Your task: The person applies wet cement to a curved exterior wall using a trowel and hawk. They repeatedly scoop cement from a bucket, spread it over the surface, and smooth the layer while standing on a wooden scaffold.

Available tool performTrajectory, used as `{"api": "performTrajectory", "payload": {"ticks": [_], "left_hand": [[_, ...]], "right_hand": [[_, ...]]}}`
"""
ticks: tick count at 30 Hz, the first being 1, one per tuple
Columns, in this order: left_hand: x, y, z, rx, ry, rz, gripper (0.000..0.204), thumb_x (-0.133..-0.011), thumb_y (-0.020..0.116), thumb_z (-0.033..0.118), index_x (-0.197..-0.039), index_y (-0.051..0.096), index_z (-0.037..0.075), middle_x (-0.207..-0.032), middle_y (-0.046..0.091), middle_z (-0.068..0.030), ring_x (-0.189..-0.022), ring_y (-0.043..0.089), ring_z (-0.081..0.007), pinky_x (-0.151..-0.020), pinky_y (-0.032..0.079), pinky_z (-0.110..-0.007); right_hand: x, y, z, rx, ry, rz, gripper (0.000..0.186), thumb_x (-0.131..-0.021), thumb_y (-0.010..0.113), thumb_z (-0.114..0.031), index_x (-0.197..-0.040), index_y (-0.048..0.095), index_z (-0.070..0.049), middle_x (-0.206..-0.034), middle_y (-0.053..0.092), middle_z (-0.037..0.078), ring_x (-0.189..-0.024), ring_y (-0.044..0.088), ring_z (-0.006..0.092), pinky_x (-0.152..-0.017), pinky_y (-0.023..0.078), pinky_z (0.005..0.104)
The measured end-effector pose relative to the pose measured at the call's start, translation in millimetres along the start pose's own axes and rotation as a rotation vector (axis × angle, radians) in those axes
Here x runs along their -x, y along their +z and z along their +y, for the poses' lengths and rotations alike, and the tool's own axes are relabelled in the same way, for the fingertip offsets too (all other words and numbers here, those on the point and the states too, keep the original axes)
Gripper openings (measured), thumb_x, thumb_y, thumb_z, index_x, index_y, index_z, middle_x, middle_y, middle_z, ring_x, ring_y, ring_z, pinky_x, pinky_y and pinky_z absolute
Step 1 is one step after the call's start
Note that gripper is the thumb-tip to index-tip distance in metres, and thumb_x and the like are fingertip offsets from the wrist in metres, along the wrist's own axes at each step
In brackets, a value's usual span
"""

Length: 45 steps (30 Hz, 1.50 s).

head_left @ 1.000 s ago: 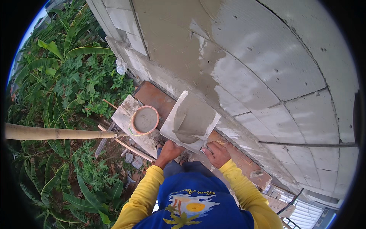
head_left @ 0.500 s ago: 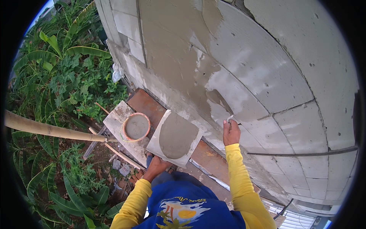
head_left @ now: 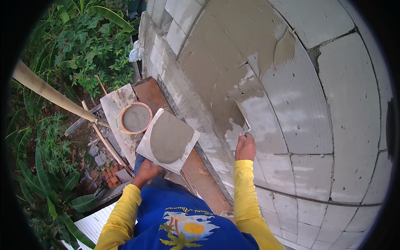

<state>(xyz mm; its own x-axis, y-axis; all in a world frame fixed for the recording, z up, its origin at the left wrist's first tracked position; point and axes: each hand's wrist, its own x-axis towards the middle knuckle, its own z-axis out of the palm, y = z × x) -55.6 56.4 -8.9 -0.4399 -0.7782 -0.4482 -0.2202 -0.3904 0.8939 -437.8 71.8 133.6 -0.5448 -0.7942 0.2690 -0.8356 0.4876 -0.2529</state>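
Observation:
My right hand (head_left: 246,147) is closed round the handle of a trowel (head_left: 246,121), whose blade lies against the block wall (head_left: 308,100) at the lower edge of a patch of wet grey mortar (head_left: 221,54). In my left hand (head_left: 147,170) is the near corner of a pale square mortar board (head_left: 178,165), its fingers partly hidden beneath. A broad, smooth heap of mortar (head_left: 171,138) covers most of the board. Just beyond the board stands an orange-rimmed bucket (head_left: 121,121) with grey mortar inside.
The bucket rests on a stained plank (head_left: 109,103), beside a rust-brown board (head_left: 155,96) along the wall's foot. A bamboo pole (head_left: 54,92) slants in from the left. Lower down lie broken bricks (head_left: 111,176) and timber strips (head_left: 107,143), with banana plants (head_left: 39,179) around.
The view has swung toward the wall, so the board and bucket sit farther left in the picture. My right hand still holds the trowel against the wall; its blade now shows more edge-on.

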Motion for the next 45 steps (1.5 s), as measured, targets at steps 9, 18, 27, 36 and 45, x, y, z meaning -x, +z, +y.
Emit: {"api": "performTrajectory", "payload": {"ticks": [9, 18, 27, 36, 45], "left_hand": [[-2, -18, 21, 0.048, 0.022, 0.042, 0.063, -0.083, 0.078, 0.011, -0.142, 0.059, -0.001, -0.144, 0.065, -0.0165, -0.135, 0.059, -0.0286, -0.116, 0.043, -0.037], [-19, -43, 2, 0.074, 0.006, -0.005, 0.065, -0.081, 0.076, 0.006, -0.143, 0.056, -0.003, -0.133, 0.067, -0.0121, -0.115, 0.065, -0.0259, -0.096, 0.054, -0.038], [-37, -58, -5, 0.029, -0.085, -0.039, 0.035, -0.085, 0.074, 0.006, -0.118, 0.064, -0.001, -0.088, 0.067, -0.0054, -0.063, 0.059, -0.0149, -0.052, 0.047, -0.032], [-34, -79, 42, -0.022, 0.0, 0.0, 0.031, -0.086, 0.076, 0.011, -0.113, 0.067, -0.003, -0.091, 0.069, -0.0074, -0.067, 0.062, -0.0168, -0.055, 0.05, -0.033], [-37, -104, 43, -0.021, -0.239, -0.056, 0.046, -0.085, 0.074, 0.009, -0.13, 0.067, -0.001, -0.113, 0.073, -0.008, -0.086, 0.066, -0.0174, -0.071, 0.054, -0.033]], "right_hand": [[-46, -3, -2, -0.849, 0.226, -0.131, 0.034, -0.109, 0.062, -0.032, -0.099, 0.067, 0.0, -0.078, 0.066, 0.006, -0.064, 0.059, 0.0099, -0.058, 0.046, 0.0282], [76, 47, 120, -0.098, 0.072, -0.062, 0.036, -0.104, 0.065, -0.034, -0.108, 0.067, 0.002, -0.095, 0.072, 0.023, -0.085, 0.071, 0.0365, -0.075, 0.055, 0.0464], [-60, -68, -65, -0.069, -0.079, 0.337, 0.038, -0.106, 0.063, -0.036, -0.115, 0.067, 0.0, -0.1, 0.07, 0.024, -0.091, 0.067, 0.0484, -0.079, 0.053, 0.0536], [-79, -41, -59, -0.464, 0.116, 0.163, 0.035, -0.108, 0.06, -0.031, -0.102, 0.067, 0.002, -0.076, 0.07, 0.016, -0.066, 0.066, 0.0303, -0.066, 0.052, 0.0428], [-45, 78, -22, -0.92, 0.355, -0.225, 0.037, -0.112, 0.055, -0.036, -0.101, 0.067, -0.003, -0.077, 0.065, 0.005, -0.061, 0.059, 0.011, -0.055, 0.046, 0.0275]]}}
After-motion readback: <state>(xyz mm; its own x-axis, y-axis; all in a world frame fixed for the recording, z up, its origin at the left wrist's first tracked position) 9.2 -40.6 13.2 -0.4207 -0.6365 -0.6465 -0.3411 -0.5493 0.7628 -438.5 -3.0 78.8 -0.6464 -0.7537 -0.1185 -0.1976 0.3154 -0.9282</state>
